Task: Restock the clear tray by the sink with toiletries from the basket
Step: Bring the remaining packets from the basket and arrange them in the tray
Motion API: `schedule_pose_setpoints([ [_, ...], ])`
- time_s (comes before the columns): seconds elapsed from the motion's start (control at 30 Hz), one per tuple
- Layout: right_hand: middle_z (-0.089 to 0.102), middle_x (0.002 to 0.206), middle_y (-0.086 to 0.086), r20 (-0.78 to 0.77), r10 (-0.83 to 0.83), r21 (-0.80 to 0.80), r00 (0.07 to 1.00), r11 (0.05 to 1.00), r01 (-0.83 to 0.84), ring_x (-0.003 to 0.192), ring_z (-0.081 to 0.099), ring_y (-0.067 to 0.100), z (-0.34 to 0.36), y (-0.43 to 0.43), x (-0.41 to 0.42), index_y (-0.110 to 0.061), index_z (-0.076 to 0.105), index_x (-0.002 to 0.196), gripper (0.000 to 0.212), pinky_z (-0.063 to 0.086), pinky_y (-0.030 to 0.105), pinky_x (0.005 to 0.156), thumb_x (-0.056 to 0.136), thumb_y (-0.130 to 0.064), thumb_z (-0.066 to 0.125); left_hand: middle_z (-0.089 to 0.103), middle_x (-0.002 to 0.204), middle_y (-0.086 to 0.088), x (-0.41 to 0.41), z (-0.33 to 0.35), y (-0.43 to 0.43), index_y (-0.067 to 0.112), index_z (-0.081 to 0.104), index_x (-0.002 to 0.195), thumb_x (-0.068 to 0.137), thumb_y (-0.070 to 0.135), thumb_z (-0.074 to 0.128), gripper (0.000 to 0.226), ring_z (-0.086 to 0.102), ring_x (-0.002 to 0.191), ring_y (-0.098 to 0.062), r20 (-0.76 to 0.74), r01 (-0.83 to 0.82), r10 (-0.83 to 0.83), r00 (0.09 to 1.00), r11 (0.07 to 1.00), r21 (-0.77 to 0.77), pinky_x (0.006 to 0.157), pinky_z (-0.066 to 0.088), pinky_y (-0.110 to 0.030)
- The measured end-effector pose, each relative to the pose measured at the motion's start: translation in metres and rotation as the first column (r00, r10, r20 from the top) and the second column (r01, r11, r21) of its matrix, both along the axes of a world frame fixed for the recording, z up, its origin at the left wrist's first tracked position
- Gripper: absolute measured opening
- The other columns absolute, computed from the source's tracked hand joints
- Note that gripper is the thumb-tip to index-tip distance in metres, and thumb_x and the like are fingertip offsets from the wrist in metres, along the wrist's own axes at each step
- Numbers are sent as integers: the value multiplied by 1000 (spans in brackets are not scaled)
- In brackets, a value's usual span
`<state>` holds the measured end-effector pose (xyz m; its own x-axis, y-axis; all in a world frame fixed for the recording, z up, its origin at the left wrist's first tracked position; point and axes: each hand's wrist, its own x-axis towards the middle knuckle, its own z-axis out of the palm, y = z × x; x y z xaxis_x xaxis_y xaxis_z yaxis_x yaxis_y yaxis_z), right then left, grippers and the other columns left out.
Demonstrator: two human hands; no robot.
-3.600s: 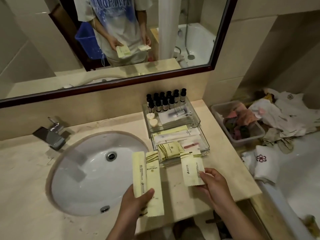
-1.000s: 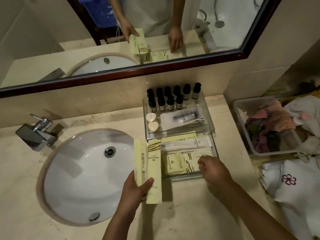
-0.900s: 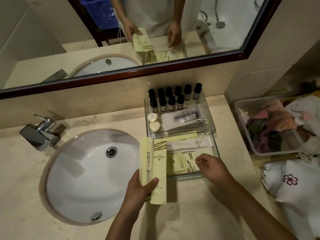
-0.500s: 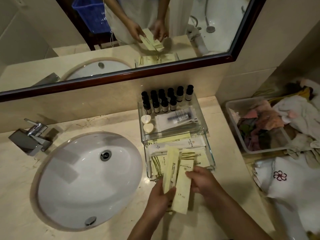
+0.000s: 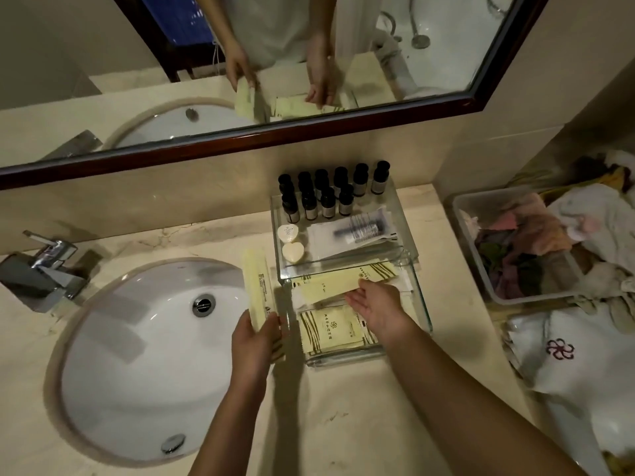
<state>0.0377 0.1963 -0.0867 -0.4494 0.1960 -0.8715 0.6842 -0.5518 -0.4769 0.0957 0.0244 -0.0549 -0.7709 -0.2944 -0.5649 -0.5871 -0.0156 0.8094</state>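
Pale-yellow long paper packet point(image 5: 257, 283) in the left hand point(image 5: 254, 341): fingers and thumb wrapped round its near end, the rest sticking out away from the palm. The white oval basin point(image 5: 147, 338) lies directly left of this grip. A chrome tap point(image 5: 44, 269) sits further left.

Just right of the left hand stands the clear two-tier acrylic tray point(image 5: 423, 304). The right hand point(image 5: 378, 305) is inside its lower tier, fingers laid on a second long pale-yellow packet with olive stripes point(image 5: 330, 281), which lies crosswise and runs leftward from the fingers. The fingers look fairly straight. Whether the thumb pinches the packet or the hand only presses it cannot be told. By the wrist, on the near side, are square pale-yellow sachets point(image 5: 330, 333), flat in the same tier.

Beyond the right fingertips, the upper tier holds two white heart-shaped soaps point(image 5: 292, 252), a white wrapper with a dark tube inside point(image 5: 357, 231), and rows of small dark-capped bottles point(image 5: 323, 197) at the back.

Right of the right forearm are a clear plastic tub of crumpled cloths point(image 5: 488, 201) and a white towel with a dark red flower emblem point(image 5: 563, 372). The blue basket point(image 5: 182, 18) shows only as a reflection in the dark-framed mirror point(image 5: 309, 130), far beyond both hands.
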Motion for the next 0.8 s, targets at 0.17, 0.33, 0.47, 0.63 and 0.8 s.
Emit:
schedule_pose_setpoints([
  [0.17, 61, 80, 11, 68, -29, 44, 997, 999, 26, 86, 67, 26, -16, -21, -14, 8, 54, 119, 28, 54, 29, 76, 93, -3, 52, 65, 91, -6, 1, -9, -19, 13, 54, 104, 96, 19, 50, 11, 62, 78, -19, 29, -95, 96, 995, 995, -20, 57, 46, -30],
  [0.33, 60, 69, 10, 70, -58, 112, 996, 992, 50, 60, 61, 18, -24, -31, -27, 9, 59, 112, 24, 53, 28, 74, 94, -4, 51, 64, 86, -7, 5, -15, -27, 15, 55, 93, 95, 17, 51, 5, 58, 72, -19, 12, -28, 29, 1000, 997, -72, 51, 43, -27],
  [0.47, 61, 69, 11, 94, 14, 176, 995, 984, -31, 54, 56, 16, -26, -30, -32, 6, 61, 94, 15, 53, 29, 64, 93, -7, 55, 66, 86, -6, 5, -21, -22, 21, 56, 93, 95, 19, 52, 5, 62, 74, -20, 3, 179, -180, 984, 978, -109, 56, 49, -29],
  [0.63, 58, 55, 8, 143, 211, 406, 967, 878, -252, 41, 50, 16, -38, -18, -25, 2, 61, 79, 22, 49, 29, 47, 85, -18, 69, 69, 90, -7, 1, -29, -19, 23, 59, 96, 94, 23, 53, 7, 66, 83, -26, 15, 281, -282, 959, 948, -146, 72, 57, -46],
  [0.8, 59, 53, 5, 225, 469, 595, 854, 628, -501, 41, 53, 15, -37, -12, -27, -5, 60, 69, 27, 45, 24, 49, 82, -26, 71, 68, 89, -2, -7, -29, -15, 18, 60, 98, 94, 21, 53, 8, 65, 83, -21, -6, 340, -348, 937, 917, -208, 71, 54, -39],
])
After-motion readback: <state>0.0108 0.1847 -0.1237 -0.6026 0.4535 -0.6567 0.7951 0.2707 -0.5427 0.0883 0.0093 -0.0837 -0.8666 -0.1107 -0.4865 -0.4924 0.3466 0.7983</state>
